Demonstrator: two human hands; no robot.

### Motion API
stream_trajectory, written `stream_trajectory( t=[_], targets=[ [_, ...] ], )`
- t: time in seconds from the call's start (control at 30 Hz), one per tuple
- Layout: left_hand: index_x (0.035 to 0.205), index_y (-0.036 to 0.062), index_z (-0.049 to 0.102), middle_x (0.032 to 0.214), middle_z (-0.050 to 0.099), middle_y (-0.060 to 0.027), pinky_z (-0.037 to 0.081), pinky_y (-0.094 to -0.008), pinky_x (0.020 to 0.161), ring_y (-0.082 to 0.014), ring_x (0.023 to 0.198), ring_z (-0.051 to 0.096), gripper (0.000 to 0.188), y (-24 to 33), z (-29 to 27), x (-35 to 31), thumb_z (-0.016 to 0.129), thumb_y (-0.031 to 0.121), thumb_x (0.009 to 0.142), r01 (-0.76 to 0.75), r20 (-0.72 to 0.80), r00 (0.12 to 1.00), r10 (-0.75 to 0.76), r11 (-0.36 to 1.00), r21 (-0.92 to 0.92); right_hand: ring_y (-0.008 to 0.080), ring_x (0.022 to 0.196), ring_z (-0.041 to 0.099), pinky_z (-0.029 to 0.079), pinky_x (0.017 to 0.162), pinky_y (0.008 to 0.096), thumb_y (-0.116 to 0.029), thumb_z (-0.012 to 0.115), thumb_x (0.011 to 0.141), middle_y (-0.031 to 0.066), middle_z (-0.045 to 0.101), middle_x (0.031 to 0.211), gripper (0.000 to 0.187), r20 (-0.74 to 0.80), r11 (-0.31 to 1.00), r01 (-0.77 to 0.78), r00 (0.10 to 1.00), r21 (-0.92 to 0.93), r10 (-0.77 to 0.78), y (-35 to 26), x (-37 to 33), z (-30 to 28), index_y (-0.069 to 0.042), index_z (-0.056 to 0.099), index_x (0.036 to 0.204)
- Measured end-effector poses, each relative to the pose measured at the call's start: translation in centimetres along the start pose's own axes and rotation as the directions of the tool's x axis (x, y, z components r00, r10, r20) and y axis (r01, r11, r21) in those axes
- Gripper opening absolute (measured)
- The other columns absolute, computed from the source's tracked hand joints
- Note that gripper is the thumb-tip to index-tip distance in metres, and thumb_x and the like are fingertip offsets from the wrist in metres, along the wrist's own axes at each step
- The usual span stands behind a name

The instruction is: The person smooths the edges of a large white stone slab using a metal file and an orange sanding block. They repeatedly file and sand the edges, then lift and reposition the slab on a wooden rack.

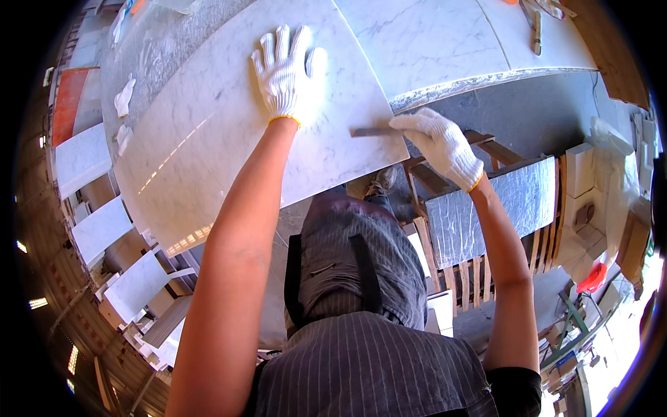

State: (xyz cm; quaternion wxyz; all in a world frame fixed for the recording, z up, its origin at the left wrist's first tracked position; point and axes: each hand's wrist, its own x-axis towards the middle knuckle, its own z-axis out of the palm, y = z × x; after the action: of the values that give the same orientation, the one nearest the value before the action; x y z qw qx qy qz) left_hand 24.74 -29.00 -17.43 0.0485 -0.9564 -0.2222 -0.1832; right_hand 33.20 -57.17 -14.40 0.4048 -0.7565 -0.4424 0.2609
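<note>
Head view: L hand [286, 82] is upper ctr of frame, palm down flat on the white marble slab [229, 132], fingers pointing to top edge & slightly fanned, thumb apart on the R side. L arm [240, 254] runs nearly straight up from bottom edge, L of ctr, elbow almost fully extended. R hand [445, 147] is R of ctr, just off the slab's R corner; fingers together, pinching one end of a thin grey strip [372, 131], which points L over the slab near that corner; can't tell if it touches the surface. R arm [506, 264] comes up from lower R, elbow bent, forearm angled up & L, wrist roughly in line w/ forearm. Both hands wear white knit gloves [281, 97] w/ yellow cuffs [285, 118]. Slab fills upper ctr to mid L, lower edge nearest the body. 2nd pale slab [431, 42] sits upper R, next to it. Dark grey veined slab [486, 208] lies R of ctr, below R hand, w/ wooden slats [476, 281] under it. Striped apron [382, 361] at bottom ctr; black sleeve [514, 393] lower R.
</note>
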Motion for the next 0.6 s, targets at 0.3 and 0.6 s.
stream_trajectory(
  t=[0.3,0.6],
  targets=[
    [0.136,0.0200,0.053,0.143,0.048,-0.0126,0.024,-0.0548,0.113,-0.0365,0.134,0.038,0.046,0.0,-0.3,0.2,0.048,0.043,0.097,0.005,0.010,1.000,-0.005,1.000,-0.007,0.0287,0.081,0.063,0.051,0.074,0.0348,-0.005,0.059,0.089,0.0119,0.064,0.089,0.022,0.051,0.999,-0.002,0.999,-0.040,0.004,0.3,-0.4,0.5,-0.007,0.071,0.108],
    [0.137,0.0201,0.052,0.144,0.048,-0.0129,0.024,-0.0545,0.113,-0.0366,0.134,0.038,0.046,0.1,-0.1,0.2,0.048,0.043,0.097,0.007,0.012,1.000,-0.007,1.000,0.000,0.0277,0.075,0.059,0.050,0.069,0.0346,0.002,0.056,0.088,0.0121,0.059,0.081,0.028,0.093,0.989,0.118,0.990,-0.094,-0.109,0.1,1.2,0.8,-0.007,0.072,0.108]
  ],
)
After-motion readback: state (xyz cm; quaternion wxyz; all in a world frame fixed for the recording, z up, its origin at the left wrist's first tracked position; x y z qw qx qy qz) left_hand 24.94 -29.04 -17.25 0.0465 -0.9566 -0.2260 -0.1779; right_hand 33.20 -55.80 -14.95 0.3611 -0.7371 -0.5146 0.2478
